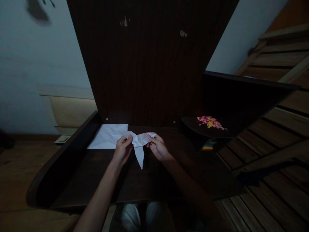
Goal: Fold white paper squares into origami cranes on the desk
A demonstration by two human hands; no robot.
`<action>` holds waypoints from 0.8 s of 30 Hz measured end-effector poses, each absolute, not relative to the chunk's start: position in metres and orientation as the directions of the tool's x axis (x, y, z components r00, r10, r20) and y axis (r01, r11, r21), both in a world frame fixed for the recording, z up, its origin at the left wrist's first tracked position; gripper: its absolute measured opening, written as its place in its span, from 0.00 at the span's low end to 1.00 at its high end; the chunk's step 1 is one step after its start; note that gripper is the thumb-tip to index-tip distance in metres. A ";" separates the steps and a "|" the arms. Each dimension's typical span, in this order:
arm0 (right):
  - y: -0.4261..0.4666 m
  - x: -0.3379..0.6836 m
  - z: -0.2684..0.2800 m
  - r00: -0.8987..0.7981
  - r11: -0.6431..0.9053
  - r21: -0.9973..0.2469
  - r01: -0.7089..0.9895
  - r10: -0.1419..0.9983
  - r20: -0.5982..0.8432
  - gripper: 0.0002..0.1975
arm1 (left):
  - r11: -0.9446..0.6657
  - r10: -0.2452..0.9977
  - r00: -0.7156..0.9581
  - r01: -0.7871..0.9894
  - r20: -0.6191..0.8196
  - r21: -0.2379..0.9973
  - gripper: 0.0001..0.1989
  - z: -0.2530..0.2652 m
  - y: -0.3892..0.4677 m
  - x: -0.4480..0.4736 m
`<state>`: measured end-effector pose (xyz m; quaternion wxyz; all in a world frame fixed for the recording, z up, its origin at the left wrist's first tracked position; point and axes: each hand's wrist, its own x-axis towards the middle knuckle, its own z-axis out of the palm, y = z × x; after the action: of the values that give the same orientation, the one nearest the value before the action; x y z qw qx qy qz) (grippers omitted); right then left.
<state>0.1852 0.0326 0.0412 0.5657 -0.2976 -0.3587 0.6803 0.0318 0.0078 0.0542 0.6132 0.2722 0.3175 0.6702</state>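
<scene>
A folded piece of white paper (pixel 138 141) is held up above the dark desk between my two hands. It has a wing-like flap on each side and a pointed strip hanging down toward me. My left hand (pixel 122 149) pinches the left flap with the thumb on top. On the other side my right hand (pixel 158 146) grips the right flap, also thumb uppermost. Behind my left hand lie creased white paper sheets (pixel 106 137), flat on the desk; my left fingers partly overlap them in view.
The dark wooden desk (pixel 96 180) has a raised left side and a tall back panel (pixel 145 71). To the right, a small corner shelf (pixel 193 124) bears a pile of pink, red and yellow bits (pixel 210 122). Wooden slats (pixel 270 141) stand farther right.
</scene>
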 end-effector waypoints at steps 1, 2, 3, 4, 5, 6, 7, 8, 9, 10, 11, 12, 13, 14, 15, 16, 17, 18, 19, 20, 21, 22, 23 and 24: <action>0.032 0.184 0.042 -0.180 -0.099 -0.820 -0.563 0.984 0.005 0.14 | -0.049 0.992 -0.121 -0.664 -0.042 0.747 0.20 0.054 0.009 0.032; 0.030 0.183 0.043 -0.181 -0.095 -0.816 -0.570 0.983 0.012 0.15 | -0.058 0.988 -0.145 -0.681 -0.057 0.730 0.20 0.054 0.010 0.032; 0.028 0.182 0.044 -0.185 -0.089 -0.813 -0.576 0.983 0.023 0.17 | -0.070 0.983 -0.168 -0.698 -0.069 0.712 0.21 0.055 0.012 0.032; 0.026 0.181 0.045 -0.188 -0.081 -0.811 -0.579 0.982 0.036 0.19 | -0.086 0.978 -0.194 -0.714 -0.078 0.695 0.21 0.055 0.013 0.033; 0.023 0.179 0.045 -0.186 -0.066 -0.812 -0.580 0.981 0.052 0.21 | -0.105 0.971 -0.223 -0.724 -0.087 0.681 0.21 0.056 0.014 0.033; 0.021 0.178 0.045 -0.182 -0.053 -0.815 -0.577 0.981 0.064 0.24 | -0.126 0.963 -0.254 -0.730 -0.095 0.672 0.21 0.056 0.014 0.033; 0.018 0.176 0.044 -0.176 -0.040 -0.821 -0.570 0.982 0.074 0.28 | -0.149 0.952 -0.288 -0.730 -0.102 0.667 0.21 0.057 0.014 0.034; 0.017 0.175 0.044 -0.161 -0.023 -0.828 -0.560 0.983 0.082 0.31 | -0.172 0.941 -0.321 -0.725 -0.107 0.667 0.21 0.057 0.014 0.035; 0.015 0.173 0.043 -0.143 -0.003 -0.837 -0.547 0.986 0.090 0.33 | -0.196 0.929 -0.353 -0.719 -0.107 0.667 0.21 0.058 0.013 0.035; 0.014 0.172 0.042 -0.122 0.023 -0.847 -0.531 0.987 0.104 0.36 | -0.219 0.919 -0.381 -0.710 -0.104 0.669 0.21 0.058 0.013 0.036; 0.014 0.170 0.042 -0.106 0.052 -0.858 -0.511 0.987 0.123 0.38 | -0.237 0.911 -0.402 -0.700 -0.097 0.673 0.21 0.059 0.012 0.037; 0.014 0.169 0.041 -0.102 0.078 -0.870 -0.487 0.984 0.146 0.39 | -0.251 0.905 -0.416 -0.687 -0.086 0.682 0.21 0.059 0.011 0.038; 0.014 0.168 0.041 -0.108 0.102 -0.883 -0.459 0.980 0.169 0.39 | -0.259 0.903 -0.424 -0.672 -0.073 0.694 0.21 0.060 0.010 0.040; 0.014 0.167 0.041 -0.122 0.123 -0.896 -0.428 0.974 0.192 0.37 | -0.261 0.904 -0.424 -0.655 -0.060 0.710 0.21 0.060 0.009 0.041; 0.014 0.166 0.042 -0.137 0.144 -0.907 -0.396 0.967 0.213 0.35 | -0.260 0.904 -0.424 -0.637 -0.048 0.726 0.21 0.061 0.008 0.042; 0.015 0.166 0.043 -0.146 0.165 -0.916 -0.367 0.962 0.232 0.32 | -0.254 0.906 -0.421 -0.620 -0.041 0.742 0.21 0.061 0.007 0.042; 0.015 0.166 0.043 -0.149 0.186 -0.922 -0.339 0.957 0.247 0.28 | -0.246 0.908 -0.417 -0.607 -0.039 0.756 0.21 0.062 0.006 0.043; 0.014 0.167 0.044 -0.143 0.206 -0.927 -0.314 0.955 0.261 0.26 | -0.236 0.910 -0.412 -0.599 -0.041 0.765 0.20 0.063 0.005 0.043; 0.014 0.168 0.045 -0.131 0.225 -0.929 -0.293 0.953 0.272 0.24 | -0.226 0.913 -0.406 -0.595 -0.045 0.771 0.20 0.064 0.004 0.043; 0.014 0.169 0.046 -0.116 0.238 -0.932 -0.273 0.954 0.278 0.23 | -0.215 0.917 -0.396 -0.595 -0.050 0.774 0.19 0.064 0.004 0.042; 0.013 0.171 0.047 -0.100 0.247 -0.935 -0.253 0.955 0.279 0.23 | -0.205 0.920 -0.387 -0.596 -0.054 0.776 0.19 0.064 0.003 0.041; 0.013 0.173 0.048 -0.085 0.252 -0.940 -0.231 0.957 0.278 0.22 | -0.196 0.923 -0.380 -0.595 -0.057 0.780 0.18 0.064 0.003 0.040; 0.012 0.175 0.049 -0.075 0.255 -0.945 -0.208 0.959 0.275 0.22 | -0.191 0.923 -0.379 -0.587 -0.059 0.787 0.18 0.064 0.003 0.038; 0.013 0.178 0.050 -0.073 0.253 -0.950 -0.184 0.960 0.270 0.21 | -0.186 0.922 -0.384 -0.569 -0.059 0.801 0.17 0.064 0.003 0.037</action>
<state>0.1778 0.0125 0.0504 0.5784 -0.3591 -0.5404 0.4945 0.0366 0.0032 0.0636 0.5065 0.2270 0.3877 0.7360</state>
